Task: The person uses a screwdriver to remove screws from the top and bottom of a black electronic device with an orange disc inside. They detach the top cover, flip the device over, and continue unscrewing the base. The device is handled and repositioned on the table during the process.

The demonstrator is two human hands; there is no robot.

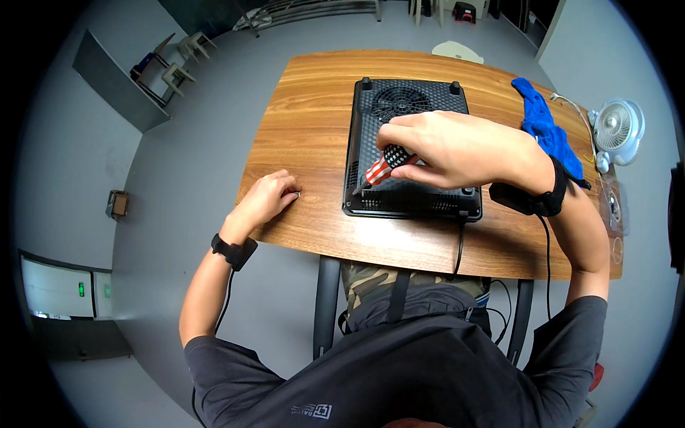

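Observation:
A black appliance, probably an induction cooker, lies underside up on the wooden table, showing a round fan grille, vent slots and small feet. My right hand is above it, closed round a screwdriver whose handle has red and white stripes and white dots on black. The screwdriver slants down to the left, its tip at the appliance's near left corner. To the left of the appliance, my left hand rests on the table with curled fingers. A tiny pale thing shows at its fingertips, too small to name.
A blue cloth or glove lies on the right side of the wooden table. Beyond it stand a small white fan and a cable. A clear plastic piece lies at the right edge. A black cord hangs over the front edge.

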